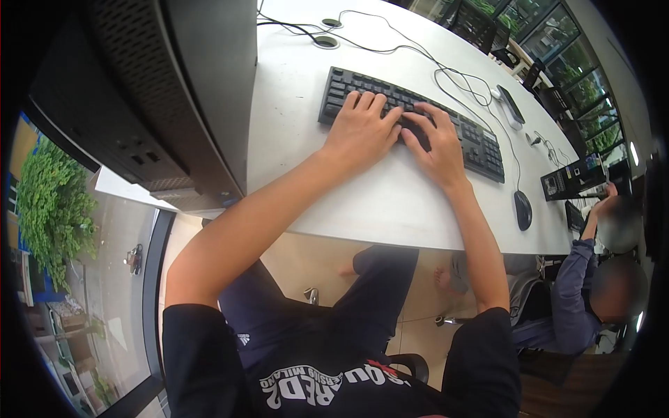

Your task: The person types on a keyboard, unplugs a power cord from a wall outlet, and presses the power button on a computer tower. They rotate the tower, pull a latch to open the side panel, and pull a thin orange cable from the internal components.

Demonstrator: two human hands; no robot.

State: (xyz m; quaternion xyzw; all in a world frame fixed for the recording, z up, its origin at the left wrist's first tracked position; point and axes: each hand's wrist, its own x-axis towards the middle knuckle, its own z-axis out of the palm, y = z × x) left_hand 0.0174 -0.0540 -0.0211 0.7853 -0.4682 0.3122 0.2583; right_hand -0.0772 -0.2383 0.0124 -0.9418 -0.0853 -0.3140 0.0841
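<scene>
A black keyboard lies at a slant on the white desk, and both hands rest on its keys. My left hand covers the left part, its fingers stretched over the keys and holding nothing. Beside it, my right hand is over the middle, with bent fingers spread apart and nothing in them. The two thumbs come close together near the keyboard's front edge. To the right of the keyboard sits a black mouse, touched by neither hand.
A large black computer case stands at the desk's left. Thin cables run across the white desk to a black-and-white power strip. Another person sits at the right, near a black box-shaped device.
</scene>
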